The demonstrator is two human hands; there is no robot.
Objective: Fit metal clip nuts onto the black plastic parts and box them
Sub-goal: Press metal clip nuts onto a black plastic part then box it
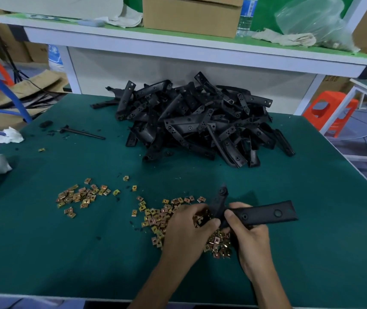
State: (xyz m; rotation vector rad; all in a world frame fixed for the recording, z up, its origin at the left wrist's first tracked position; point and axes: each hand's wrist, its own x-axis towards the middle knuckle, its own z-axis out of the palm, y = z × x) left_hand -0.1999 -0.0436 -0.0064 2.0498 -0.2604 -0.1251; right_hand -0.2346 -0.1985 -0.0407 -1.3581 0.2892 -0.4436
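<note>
- R hand [250,233]: fingers curled tight round black plastic part [265,214], gripping near its mid bend. Part is held just above table [66,253], front centre; long flat arm sticks out to the right, shorter arm points away.
- L hand [187,230]: fingers curled, holding a few clip nuts [201,217] right against the part's bend. Can't tell if any nut is seated.
- Main nut pile [155,217] lies on table under and left of both hands.
- Smaller nut scatter [80,196] further left, apart from main pile.
- Heap of black parts [200,121] at table rear, well apart from hands.
- Thin black rod [82,133] lies rear left.
- Cardboard box [191,16] on shelf above.
</note>
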